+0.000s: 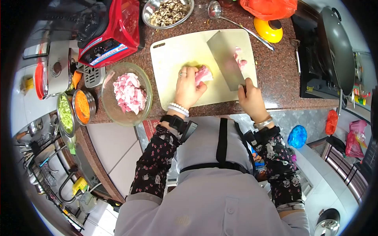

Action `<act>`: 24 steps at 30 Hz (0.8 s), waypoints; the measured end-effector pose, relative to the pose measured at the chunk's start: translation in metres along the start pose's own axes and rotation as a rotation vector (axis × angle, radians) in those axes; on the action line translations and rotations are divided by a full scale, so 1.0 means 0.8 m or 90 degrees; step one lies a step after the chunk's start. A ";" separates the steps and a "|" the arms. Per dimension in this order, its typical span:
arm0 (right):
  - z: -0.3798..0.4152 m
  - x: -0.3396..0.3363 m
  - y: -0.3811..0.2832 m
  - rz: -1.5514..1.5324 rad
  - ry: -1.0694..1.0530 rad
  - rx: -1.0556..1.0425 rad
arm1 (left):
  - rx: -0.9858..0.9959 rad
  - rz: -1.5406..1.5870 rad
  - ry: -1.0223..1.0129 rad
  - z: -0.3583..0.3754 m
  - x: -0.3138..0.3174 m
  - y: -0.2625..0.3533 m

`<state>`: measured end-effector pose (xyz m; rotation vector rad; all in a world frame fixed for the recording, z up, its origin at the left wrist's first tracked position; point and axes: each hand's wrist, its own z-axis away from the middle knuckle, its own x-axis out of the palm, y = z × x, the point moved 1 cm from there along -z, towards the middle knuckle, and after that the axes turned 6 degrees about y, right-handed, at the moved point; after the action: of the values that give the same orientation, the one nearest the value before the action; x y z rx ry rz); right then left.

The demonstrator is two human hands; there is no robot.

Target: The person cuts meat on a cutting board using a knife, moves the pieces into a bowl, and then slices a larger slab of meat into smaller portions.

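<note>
My left hand (189,87) is closed around a piece of raw meat (203,74) on the pale cutting board (169,59). In my right hand (251,100) is the handle of a cleaver (225,59), its broad blade slanting up and left over the board's right half. Some cut bits of meat (240,61) lie just right of the blade, partly hidden by it. A gap separates the blade from the piece under my left hand. Left of the board, a glass bowl (146,108) holds many chunks of raw meat (130,92).
A metal bowl of chopped mushrooms (169,13), a ladle (236,23) and a yellow lid-like item (268,29) sit behind the board. A red machine (112,35) stands back left; bowls of shredded orange (82,106) and green vegetables (65,114) are far left. A wok (334,51) is at right.
</note>
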<state>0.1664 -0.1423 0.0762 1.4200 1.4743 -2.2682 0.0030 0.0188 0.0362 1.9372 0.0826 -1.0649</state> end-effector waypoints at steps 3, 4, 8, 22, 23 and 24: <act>-0.004 -0.008 0.017 0.075 0.036 0.001 | -0.030 0.058 -0.021 -0.012 0.008 0.023; -0.007 -0.011 0.020 0.097 0.041 0.005 | -0.018 -0.004 -0.027 -0.012 0.010 0.025; 0.001 -0.027 -0.004 0.105 0.018 -0.026 | -0.022 -0.095 0.045 -0.011 0.001 0.024; 0.081 -0.016 -0.046 0.342 -0.112 -0.032 | -0.085 -0.208 0.272 -0.014 0.090 0.042; 0.090 -0.023 -0.042 0.340 -0.129 -0.023 | -0.102 -0.197 0.249 -0.014 0.089 0.043; 0.091 -0.026 -0.040 0.337 -0.147 -0.016 | -0.102 -0.203 0.244 -0.018 0.088 0.043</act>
<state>0.1148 -0.1880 0.1202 1.2925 0.9182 -1.9864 0.0712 -0.0145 0.0131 1.9974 0.6873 -0.8400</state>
